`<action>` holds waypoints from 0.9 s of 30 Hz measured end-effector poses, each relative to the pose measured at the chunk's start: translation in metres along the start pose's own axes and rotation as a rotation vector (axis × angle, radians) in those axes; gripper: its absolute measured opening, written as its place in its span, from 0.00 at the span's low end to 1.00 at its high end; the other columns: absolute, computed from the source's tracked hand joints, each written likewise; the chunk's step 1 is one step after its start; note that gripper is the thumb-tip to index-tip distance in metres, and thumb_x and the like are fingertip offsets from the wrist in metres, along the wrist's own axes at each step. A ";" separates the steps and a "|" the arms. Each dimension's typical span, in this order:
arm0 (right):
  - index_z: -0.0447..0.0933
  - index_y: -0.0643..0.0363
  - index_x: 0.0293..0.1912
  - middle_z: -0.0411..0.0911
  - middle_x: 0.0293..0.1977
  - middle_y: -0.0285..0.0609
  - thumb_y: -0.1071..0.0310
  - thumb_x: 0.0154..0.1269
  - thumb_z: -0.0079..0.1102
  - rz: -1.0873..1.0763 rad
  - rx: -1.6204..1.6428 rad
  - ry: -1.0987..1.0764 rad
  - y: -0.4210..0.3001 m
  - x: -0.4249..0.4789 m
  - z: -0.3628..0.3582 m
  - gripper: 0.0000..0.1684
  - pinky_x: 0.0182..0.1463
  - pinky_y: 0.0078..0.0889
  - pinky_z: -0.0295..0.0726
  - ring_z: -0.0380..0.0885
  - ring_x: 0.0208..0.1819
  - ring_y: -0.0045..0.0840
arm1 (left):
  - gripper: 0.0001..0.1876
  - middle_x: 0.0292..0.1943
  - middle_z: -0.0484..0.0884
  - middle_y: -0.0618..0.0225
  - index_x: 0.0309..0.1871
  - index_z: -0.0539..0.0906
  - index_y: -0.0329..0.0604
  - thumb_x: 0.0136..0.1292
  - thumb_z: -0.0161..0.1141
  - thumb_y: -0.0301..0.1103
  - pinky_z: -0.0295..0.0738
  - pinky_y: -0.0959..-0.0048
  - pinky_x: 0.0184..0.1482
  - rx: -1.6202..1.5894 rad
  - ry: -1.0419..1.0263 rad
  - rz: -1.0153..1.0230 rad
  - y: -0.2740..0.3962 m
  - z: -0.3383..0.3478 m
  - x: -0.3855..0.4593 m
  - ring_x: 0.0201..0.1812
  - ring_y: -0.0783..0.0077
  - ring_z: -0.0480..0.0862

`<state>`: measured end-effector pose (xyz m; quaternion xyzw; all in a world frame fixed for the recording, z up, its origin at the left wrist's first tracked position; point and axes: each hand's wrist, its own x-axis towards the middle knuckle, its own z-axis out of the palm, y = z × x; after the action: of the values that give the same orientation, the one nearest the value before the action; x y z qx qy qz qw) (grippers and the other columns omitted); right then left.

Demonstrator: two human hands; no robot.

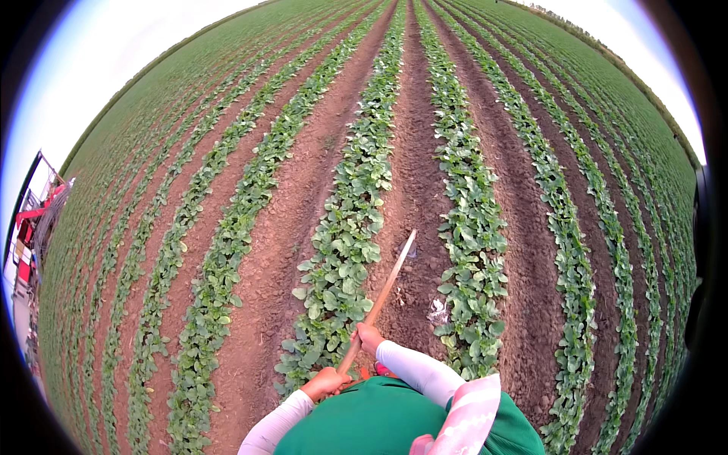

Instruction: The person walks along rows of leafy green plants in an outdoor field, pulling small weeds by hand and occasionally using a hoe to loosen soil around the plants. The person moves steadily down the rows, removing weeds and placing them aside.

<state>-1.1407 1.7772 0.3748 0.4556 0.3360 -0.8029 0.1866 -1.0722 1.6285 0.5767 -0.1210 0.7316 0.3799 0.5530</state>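
Note:
Both of my hands grip a hoe by its long wooden handle (387, 289), which slants forward and right from my waist. My left hand (325, 383) is closed around the near end, beside my green shirt. Farther up the handle, my right hand (369, 336) is wrapped around it. The handle's far end reaches over the bare soil furrow (413, 199) between two crop rows. A small greyish hoe blade (412, 250) is faintly visible there against the soil. Leafy green plants (341, 256) stand just left of the handle.
Another leafy row (472, 239) runs along the furrow's right side. A crumpled whitish scrap (438, 313) lies at that row's edge. Parallel rows stretch to the horizon. Red machinery (25, 227) stands at the far left. A pinkish cloth (467, 418) hangs over my front.

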 end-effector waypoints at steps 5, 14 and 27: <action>0.69 0.65 0.44 0.76 0.27 0.46 0.59 0.68 0.52 -0.010 -0.161 -0.050 -0.002 0.001 -0.022 0.17 0.33 0.44 0.82 0.79 0.29 0.36 | 0.17 0.21 0.79 0.68 0.25 0.79 0.36 0.61 0.60 0.42 0.68 0.76 0.23 0.026 0.012 0.083 0.000 0.013 -0.004 0.20 0.78 0.76; 0.54 0.61 0.70 0.74 0.56 0.53 0.37 0.69 0.47 -0.261 -0.687 -0.708 -0.169 -0.268 -0.032 0.45 0.59 0.37 0.76 0.77 0.54 0.33 | 0.15 0.25 0.79 0.73 0.37 0.81 0.34 0.62 0.62 0.40 0.69 0.77 0.24 -0.106 -0.047 0.067 -0.006 -0.006 -0.094 0.24 0.82 0.76; 0.81 0.65 0.48 0.82 0.33 0.45 0.75 0.60 0.61 -1.268 -0.843 -0.702 -0.214 -0.519 -0.054 0.15 0.39 0.29 0.79 0.82 0.33 0.32 | 0.22 0.30 0.85 0.63 0.38 0.82 0.30 0.54 0.65 0.45 0.76 0.70 0.33 0.200 0.063 0.093 -0.006 -0.001 -0.072 0.30 0.72 0.84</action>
<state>-0.9705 1.9632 0.8792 -0.2041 0.7229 -0.6582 -0.0516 -1.0439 1.6064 0.6392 -0.0429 0.7878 0.3263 0.5206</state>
